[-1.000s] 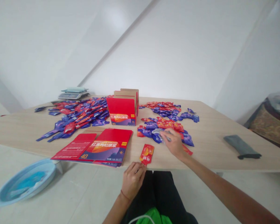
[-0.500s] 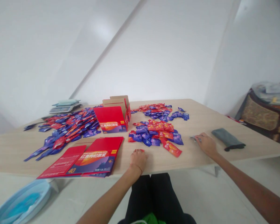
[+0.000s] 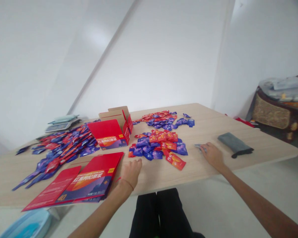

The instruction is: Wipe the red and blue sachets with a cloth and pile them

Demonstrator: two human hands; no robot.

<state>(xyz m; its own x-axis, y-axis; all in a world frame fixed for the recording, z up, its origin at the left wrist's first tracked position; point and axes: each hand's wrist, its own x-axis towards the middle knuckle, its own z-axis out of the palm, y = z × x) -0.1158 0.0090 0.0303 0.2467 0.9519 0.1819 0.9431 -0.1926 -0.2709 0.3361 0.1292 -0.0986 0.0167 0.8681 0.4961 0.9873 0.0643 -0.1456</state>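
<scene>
Pinching the silvery item [image 3: 199,146]: the right hand [image 3: 212,156], fingers closed on one end, low at the bare worktop [image 3: 164,175].
Left hand [image 3: 131,169]: fingers curled at the worktop, just beside the flat cartons [image 3: 90,178]; whether they grip anything I cannot tell.
Step in hand: by my reading, handling the silvery item off to the side of the sachets; whether it is being put down or taken up is unclear.
Next move: either course seems to call for a light grip, with the fingers parting only once the item lies flat, or lifting it straight up.
Near sachet pile [image 3: 159,143]: between the hands, apart from the right one; a red sachet [image 3: 176,161] sticks out toward the front edge and could be caught by a low sweep.
Grey cloth [image 3: 235,144]: right of the right hand, apart from it, limiting room that way.
Front edge: close under both forearms, with little margin.
Open room: bare worktop around the silvery item, and beyond it toward the wall.
Standing carton [image 3: 110,135]: behind the flat cartons, flaps up, blocking a low leftward reach.
</scene>
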